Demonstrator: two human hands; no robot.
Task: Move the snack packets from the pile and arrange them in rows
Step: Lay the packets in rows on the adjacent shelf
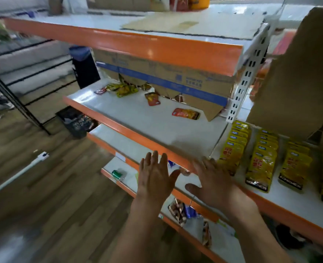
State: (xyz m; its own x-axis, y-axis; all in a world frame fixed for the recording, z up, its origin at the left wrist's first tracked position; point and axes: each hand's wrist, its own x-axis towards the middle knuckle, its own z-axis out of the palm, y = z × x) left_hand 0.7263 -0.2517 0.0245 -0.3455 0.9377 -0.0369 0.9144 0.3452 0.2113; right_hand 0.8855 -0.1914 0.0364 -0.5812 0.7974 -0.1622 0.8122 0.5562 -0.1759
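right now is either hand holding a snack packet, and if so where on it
Nothing is held. The left hand and the right hand are both open with fingers spread, in front of the orange shelf edge, touching no packet.

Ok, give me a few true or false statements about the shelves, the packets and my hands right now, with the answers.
1. Both hands are empty. True: the left hand and right hand are open with straight fingers, holding nothing.
2. The yellow packets stand in rows on the shelf to the right. True.
3. The red packet lies on the floor. False: it lies on the white shelf, in front of the cardboard box.
4. A green can lies on a lower shelf. True.
5. The cardboard box carries a red stripe. False: the stripe is blue.
6. The right hand grips a yellow packet. False: it only hovers beside them.
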